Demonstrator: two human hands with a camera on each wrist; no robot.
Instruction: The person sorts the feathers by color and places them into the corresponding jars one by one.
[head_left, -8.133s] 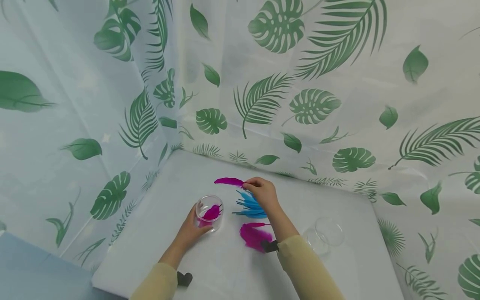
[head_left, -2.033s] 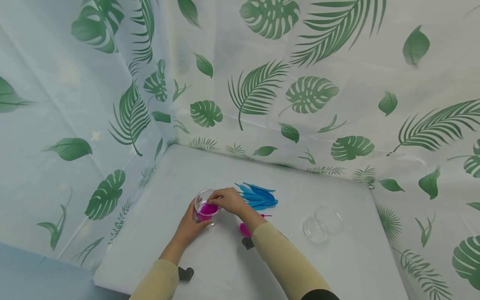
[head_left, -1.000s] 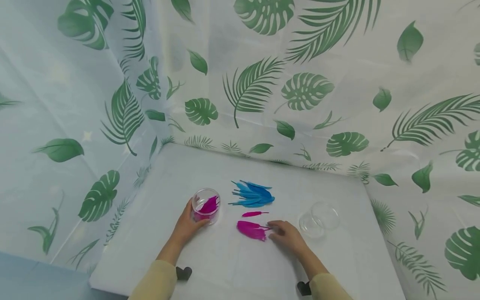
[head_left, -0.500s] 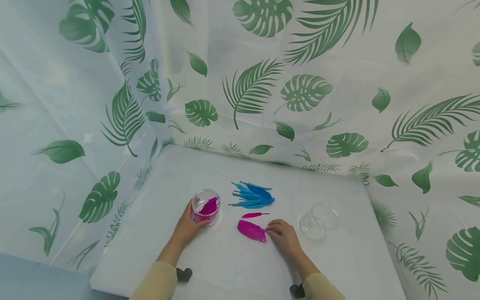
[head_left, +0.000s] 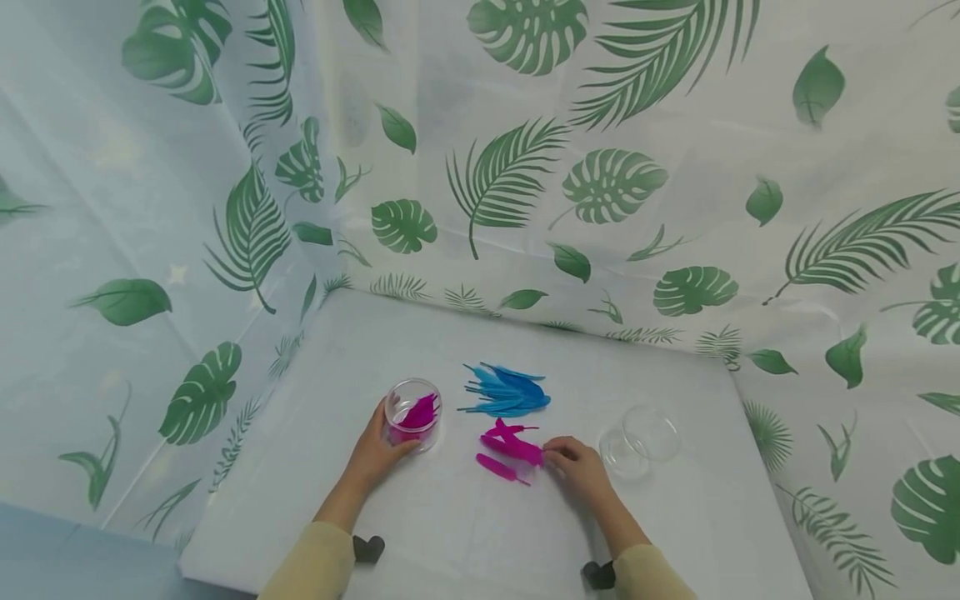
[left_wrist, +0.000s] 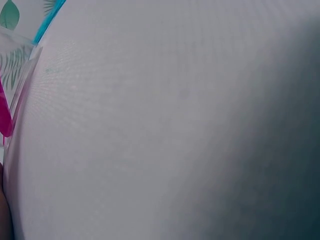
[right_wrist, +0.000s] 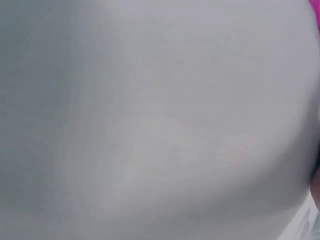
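In the head view my left hand [head_left: 377, 447] grips a clear round jar [head_left: 413, 414] on the table, thumb and fingers round its side. Magenta feathers [head_left: 418, 412] lie inside the jar. My right hand [head_left: 581, 467] pinches the quill end of a magenta feather [head_left: 522, 450] just right of the loose magenta ones. A separate magenta feather [head_left: 496, 467] lies in front of it. Behind them is a bunch of blue feathers [head_left: 508, 393]. The left wrist view catches only a strip of the jar [left_wrist: 22, 85]; the right wrist view shows mostly table.
To the right of my right hand lie two clear round pieces, one open jar-like [head_left: 624, 452] and one lid-like ring [head_left: 652, 433], overlapping. The white table [head_left: 450, 533] meets a leaf-printed curtain [head_left: 525, 275] at its back and left.
Over the earlier frames my right hand moved from above the jar down to the magenta feathers. Since half a second ago it has pulled one apart from the pile. The left hand keeps the jar.
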